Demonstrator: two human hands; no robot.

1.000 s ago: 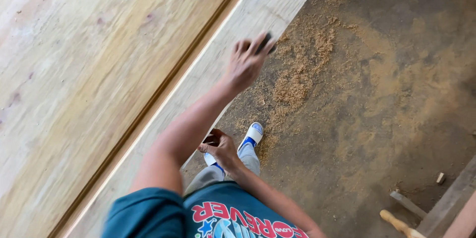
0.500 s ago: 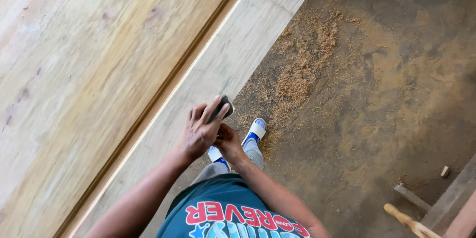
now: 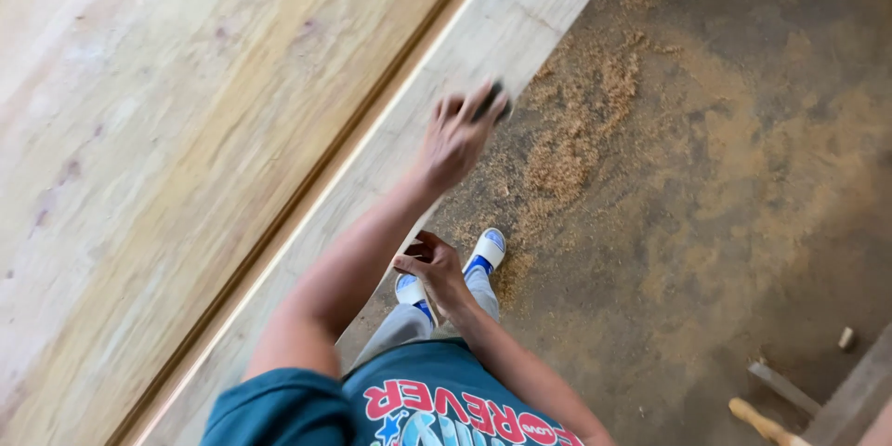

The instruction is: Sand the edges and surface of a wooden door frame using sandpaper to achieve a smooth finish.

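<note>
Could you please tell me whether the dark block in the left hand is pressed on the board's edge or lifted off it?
Cannot tell: the left hand and dark block are motion-blurred over the pale board edge.

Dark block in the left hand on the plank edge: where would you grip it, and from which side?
From above, palm down, fingers wrapped over its top, as the left hand does now. The small dark block lies flat on the pale plank at its floor-side edge, so only its top and sides seem free. It is motion-blurred.
</note>
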